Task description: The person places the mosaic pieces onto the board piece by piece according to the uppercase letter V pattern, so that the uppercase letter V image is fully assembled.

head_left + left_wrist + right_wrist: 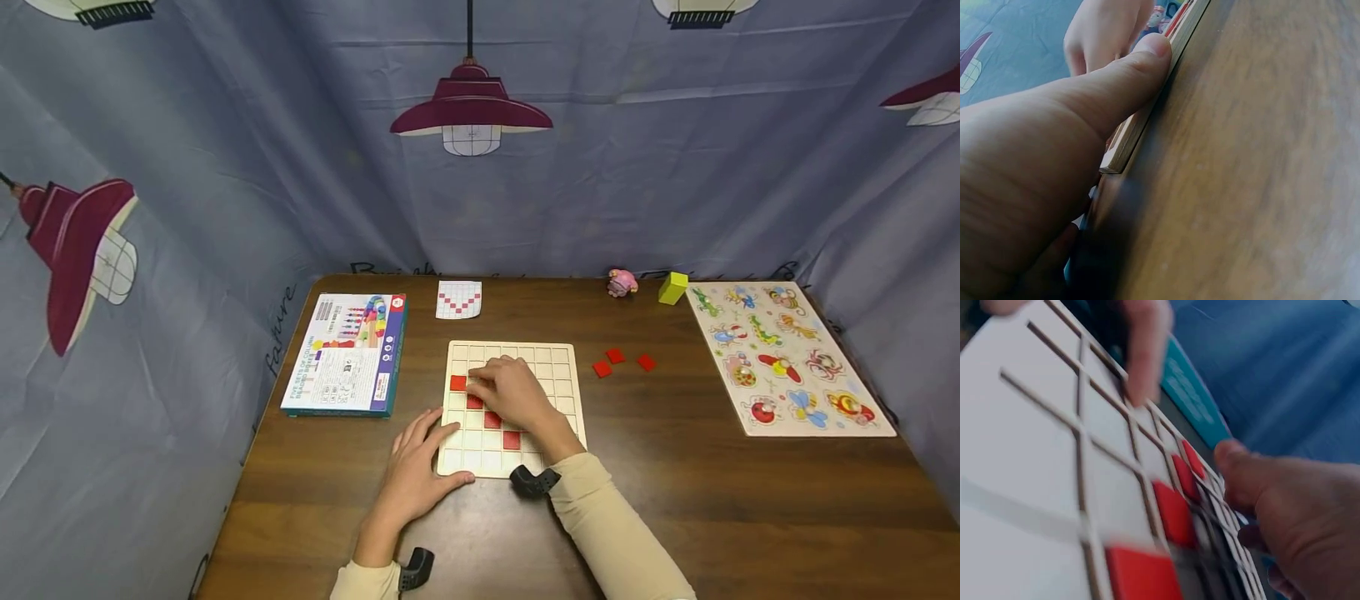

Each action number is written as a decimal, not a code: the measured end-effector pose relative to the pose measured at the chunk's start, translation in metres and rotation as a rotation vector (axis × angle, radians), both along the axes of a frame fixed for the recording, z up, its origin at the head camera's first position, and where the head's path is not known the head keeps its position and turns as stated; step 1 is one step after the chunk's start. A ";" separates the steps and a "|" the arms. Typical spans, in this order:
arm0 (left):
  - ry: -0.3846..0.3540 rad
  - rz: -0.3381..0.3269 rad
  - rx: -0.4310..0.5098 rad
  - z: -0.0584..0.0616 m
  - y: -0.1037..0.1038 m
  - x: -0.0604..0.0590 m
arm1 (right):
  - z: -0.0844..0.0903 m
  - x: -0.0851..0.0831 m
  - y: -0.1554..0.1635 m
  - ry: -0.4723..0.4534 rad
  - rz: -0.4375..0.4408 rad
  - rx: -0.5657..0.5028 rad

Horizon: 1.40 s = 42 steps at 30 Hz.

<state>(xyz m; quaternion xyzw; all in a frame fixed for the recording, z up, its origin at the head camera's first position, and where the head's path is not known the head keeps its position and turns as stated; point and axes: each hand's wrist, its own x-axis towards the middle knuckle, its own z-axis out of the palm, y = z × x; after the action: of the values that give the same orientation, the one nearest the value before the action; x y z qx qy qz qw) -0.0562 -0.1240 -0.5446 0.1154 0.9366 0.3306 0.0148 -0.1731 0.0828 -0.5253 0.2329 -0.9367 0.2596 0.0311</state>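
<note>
1. While the grid board (512, 354) lies flat near the middle of the wooden table (675, 483), it is steadied at its near left corner by the left hand (416, 475), whose straight fingers and thumb are pressed against the edge and grip nothing
2. The right hand (517, 396) is laid over the board's middle, fingers bent down toward the cells; whether a tile is pinched beneath them cannot be told, since the right wrist view is blurred
3. Four red tiles (458, 383) are seen set in the board, running in a diagonal from upper left down toward the right, partly covered by that hand
4. Three loose red tiles (616, 356) are left on the table just right of the board, on the right hand's side and well apart from the left hand
5. One pattern card (458, 299) is placed beyond the board, one boxed set (347, 352) to its left, one animal peg puzzle (787, 357) at far right, with one pink figure (622, 283) and one yellow block (672, 287)
</note>
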 end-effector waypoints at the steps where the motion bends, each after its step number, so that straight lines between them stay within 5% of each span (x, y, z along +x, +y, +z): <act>1: -0.002 0.000 0.003 0.000 0.001 -0.001 | 0.000 0.000 0.010 0.003 -0.014 -0.040; 7: -0.024 0.013 0.017 0.000 0.002 0.002 | -0.009 0.014 0.089 0.067 -0.213 -0.219; 13: -0.014 0.020 0.015 -0.001 -0.002 0.005 | -0.029 0.031 0.161 0.125 -0.473 -0.231; 24: -0.013 0.020 0.009 -0.006 -0.002 0.005 | -0.043 0.029 0.172 0.021 -0.638 -0.071; 42: 0.008 0.015 0.018 -0.005 0.002 0.001 | -0.041 0.032 0.181 0.117 -0.513 -0.050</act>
<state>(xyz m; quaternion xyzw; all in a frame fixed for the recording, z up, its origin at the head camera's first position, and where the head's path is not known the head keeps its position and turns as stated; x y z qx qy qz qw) -0.0552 -0.1218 -0.5493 0.1098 0.9345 0.3385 0.0075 -0.1408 0.2637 -0.5664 0.0016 -0.9550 0.2525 0.1557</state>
